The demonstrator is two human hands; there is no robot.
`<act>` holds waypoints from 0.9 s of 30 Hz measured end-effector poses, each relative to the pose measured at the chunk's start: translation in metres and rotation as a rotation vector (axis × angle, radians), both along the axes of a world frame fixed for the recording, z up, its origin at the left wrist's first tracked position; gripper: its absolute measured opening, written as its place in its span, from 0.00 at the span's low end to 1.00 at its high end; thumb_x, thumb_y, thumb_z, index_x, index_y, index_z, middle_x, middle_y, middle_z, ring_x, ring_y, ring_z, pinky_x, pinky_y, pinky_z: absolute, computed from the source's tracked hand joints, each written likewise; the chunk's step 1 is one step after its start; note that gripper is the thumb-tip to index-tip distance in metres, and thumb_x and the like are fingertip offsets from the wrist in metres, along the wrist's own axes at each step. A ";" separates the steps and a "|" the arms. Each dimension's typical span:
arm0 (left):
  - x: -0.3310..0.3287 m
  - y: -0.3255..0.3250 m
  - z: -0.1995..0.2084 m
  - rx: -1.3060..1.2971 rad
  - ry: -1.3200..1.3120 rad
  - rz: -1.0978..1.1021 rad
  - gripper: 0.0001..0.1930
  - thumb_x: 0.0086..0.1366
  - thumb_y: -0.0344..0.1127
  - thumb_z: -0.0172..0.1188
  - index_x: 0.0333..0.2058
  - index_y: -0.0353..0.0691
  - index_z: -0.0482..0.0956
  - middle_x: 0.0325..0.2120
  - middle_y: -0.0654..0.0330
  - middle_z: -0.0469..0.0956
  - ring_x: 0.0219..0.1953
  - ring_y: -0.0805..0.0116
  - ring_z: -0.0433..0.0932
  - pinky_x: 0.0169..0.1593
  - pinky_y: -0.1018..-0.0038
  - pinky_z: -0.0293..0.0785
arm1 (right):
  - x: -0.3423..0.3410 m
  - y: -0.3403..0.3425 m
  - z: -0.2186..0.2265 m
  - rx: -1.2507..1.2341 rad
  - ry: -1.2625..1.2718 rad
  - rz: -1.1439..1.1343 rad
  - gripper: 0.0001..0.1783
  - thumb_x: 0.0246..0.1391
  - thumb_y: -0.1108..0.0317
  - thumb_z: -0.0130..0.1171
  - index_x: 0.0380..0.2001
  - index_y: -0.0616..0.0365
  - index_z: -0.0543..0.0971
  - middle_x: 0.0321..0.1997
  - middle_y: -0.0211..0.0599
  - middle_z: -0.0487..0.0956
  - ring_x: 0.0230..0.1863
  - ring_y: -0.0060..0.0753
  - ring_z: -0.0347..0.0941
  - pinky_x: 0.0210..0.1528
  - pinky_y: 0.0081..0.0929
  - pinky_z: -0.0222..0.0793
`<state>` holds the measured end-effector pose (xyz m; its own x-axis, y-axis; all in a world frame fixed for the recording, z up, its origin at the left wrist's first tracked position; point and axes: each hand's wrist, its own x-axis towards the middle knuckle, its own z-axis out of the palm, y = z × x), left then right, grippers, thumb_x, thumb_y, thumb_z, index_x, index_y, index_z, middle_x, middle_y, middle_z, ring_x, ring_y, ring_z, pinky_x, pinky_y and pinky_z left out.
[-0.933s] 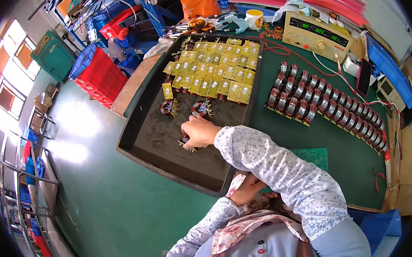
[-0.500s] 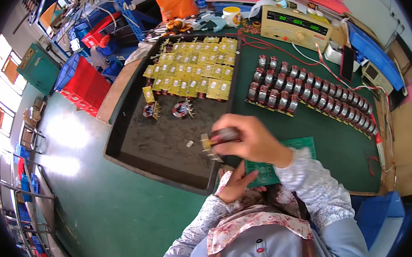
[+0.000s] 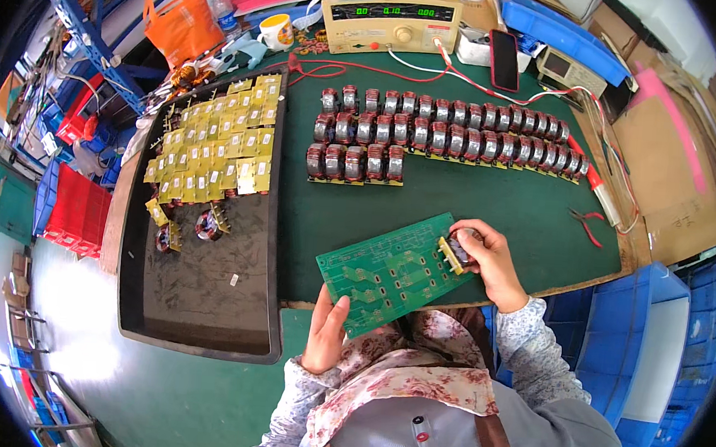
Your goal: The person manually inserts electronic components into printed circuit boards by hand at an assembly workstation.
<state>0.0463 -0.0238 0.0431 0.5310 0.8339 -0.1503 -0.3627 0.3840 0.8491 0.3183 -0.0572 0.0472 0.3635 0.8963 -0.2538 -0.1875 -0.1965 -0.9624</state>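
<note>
My left hand (image 3: 326, 335) grips the lower left corner of a green printed circuit board (image 3: 383, 277), which is tilted above the table's front edge. Closed around a wound toroidal coil (image 3: 461, 249) on a small yellow board, my right hand (image 3: 492, 264) is at the circuit board's right end. The yellow board with its pins faces the green board. Whether the pins touch it I cannot tell. Rows of similar coils (image 3: 431, 135) stand on the green table beyond. In the black tray (image 3: 278, 301) at left lie several yellow-backed coil boards (image 3: 214, 143) and some loose coils (image 3: 208, 225).
Red-handled pliers (image 3: 590, 227) lie at the table's right. Behind the coils stand a bench power supply (image 3: 388, 25) with red and white leads, a phone (image 3: 504, 61), a mug (image 3: 277, 32) and an orange bag (image 3: 181, 28). Blue bins (image 3: 633, 326) are at the right.
My right hand has carried the coil from over the tray rightward to the board's right end. The circuit board has been raised and now shows more fully. The view has turned to the right.
</note>
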 end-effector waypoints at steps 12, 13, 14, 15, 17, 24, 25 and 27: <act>0.002 -0.002 0.016 0.026 -0.044 -0.088 0.24 0.73 0.34 0.39 0.65 0.38 0.48 0.54 0.52 0.67 0.48 0.59 0.76 0.44 0.62 0.79 | -0.039 0.006 0.025 0.298 -1.063 0.024 0.11 0.46 0.73 0.64 0.35 0.59 0.75 0.29 0.46 0.78 0.24 0.51 0.74 0.25 0.37 0.68; 0.003 0.000 0.019 0.027 -0.058 -0.099 0.24 0.73 0.33 0.39 0.65 0.38 0.48 0.54 0.53 0.67 0.48 0.59 0.75 0.44 0.63 0.79 | -0.040 0.006 0.023 0.294 -1.066 0.019 0.11 0.46 0.73 0.64 0.35 0.59 0.75 0.29 0.46 0.78 0.24 0.51 0.74 0.25 0.37 0.68; 0.003 0.001 0.020 0.027 -0.073 -0.109 0.24 0.73 0.33 0.38 0.65 0.39 0.47 0.54 0.53 0.67 0.49 0.59 0.75 0.45 0.63 0.79 | -0.040 0.005 0.020 0.299 -1.111 0.024 0.12 0.46 0.72 0.64 0.36 0.58 0.75 0.28 0.45 0.78 0.24 0.51 0.74 0.24 0.37 0.68; 0.002 0.002 0.019 0.026 -0.076 -0.115 0.24 0.73 0.33 0.38 0.65 0.39 0.47 0.54 0.53 0.67 0.49 0.59 0.75 0.45 0.63 0.79 | -0.040 0.004 0.018 0.305 -1.156 0.030 0.14 0.47 0.72 0.64 0.38 0.57 0.74 0.28 0.44 0.78 0.23 0.51 0.74 0.24 0.37 0.68; -0.002 0.002 0.015 0.022 -0.040 -0.111 0.24 0.73 0.32 0.39 0.64 0.38 0.49 0.54 0.53 0.68 0.49 0.61 0.75 0.45 0.65 0.78 | -0.031 0.000 0.022 0.262 -1.100 0.154 0.22 0.45 0.70 0.67 0.45 0.55 0.73 0.33 0.43 0.78 0.29 0.47 0.76 0.31 0.36 0.71; -0.001 0.013 -0.009 0.063 0.062 0.007 0.22 0.71 0.30 0.43 0.62 0.36 0.54 0.54 0.55 0.69 0.51 0.67 0.72 0.50 0.70 0.74 | -0.005 0.003 -0.014 0.331 -0.492 0.424 0.42 0.31 0.73 0.77 0.54 0.53 0.69 0.48 0.33 0.72 0.51 0.29 0.69 0.53 0.28 0.66; -0.005 0.019 -0.018 0.084 0.093 0.014 0.22 0.71 0.30 0.44 0.62 0.35 0.55 0.54 0.56 0.69 0.52 0.68 0.71 0.53 0.71 0.71 | -0.010 0.004 -0.014 0.343 -0.493 0.430 0.42 0.31 0.73 0.77 0.54 0.53 0.69 0.48 0.33 0.72 0.51 0.29 0.69 0.53 0.28 0.66; -0.005 0.027 -0.030 0.115 0.117 0.026 0.22 0.70 0.29 0.45 0.62 0.34 0.56 0.54 0.56 0.69 0.53 0.68 0.70 0.55 0.72 0.68 | -0.015 0.010 -0.011 0.400 0.122 0.224 0.41 0.31 0.76 0.76 0.53 0.54 0.70 0.48 0.29 0.71 0.51 0.25 0.69 0.52 0.25 0.66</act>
<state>0.0409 0.0031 0.0131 0.4934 0.8625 -0.1129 -0.2672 0.2738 0.9239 0.3032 -0.0474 0.0366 0.1391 0.9853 0.0987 -0.2992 0.1368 -0.9443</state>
